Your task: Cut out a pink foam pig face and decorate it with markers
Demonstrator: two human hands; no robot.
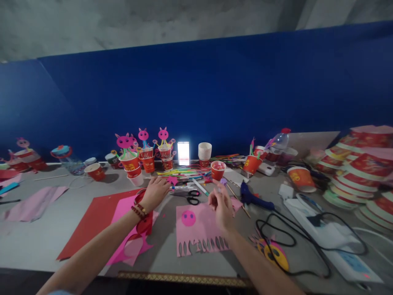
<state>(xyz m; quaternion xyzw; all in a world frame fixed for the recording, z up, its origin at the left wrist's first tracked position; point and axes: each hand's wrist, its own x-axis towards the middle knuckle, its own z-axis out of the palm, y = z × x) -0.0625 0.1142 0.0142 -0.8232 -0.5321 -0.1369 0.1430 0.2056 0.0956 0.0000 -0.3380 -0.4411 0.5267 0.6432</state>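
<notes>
Your left hand (157,191) lies loosely open; your right hand (221,207) curls, grip unclear, over the pink sheet (202,221) – near middle of the table (166,254). Likely light, floppy – pinch its uncut far edge; slits may tear.

Worktop (166,254), centre to right of frame
Scissors (186,196) lie behind a paper sheet (201,225) at centre, a glue gun (255,199) to their right, a power strip (330,245) lower right, paper-cup stacks (362,168) at the right edge.

Scissors (188,196) obstruct passage between the hands (156,191) (222,207); the tabletop (37,246) leftward is open.
</notes>
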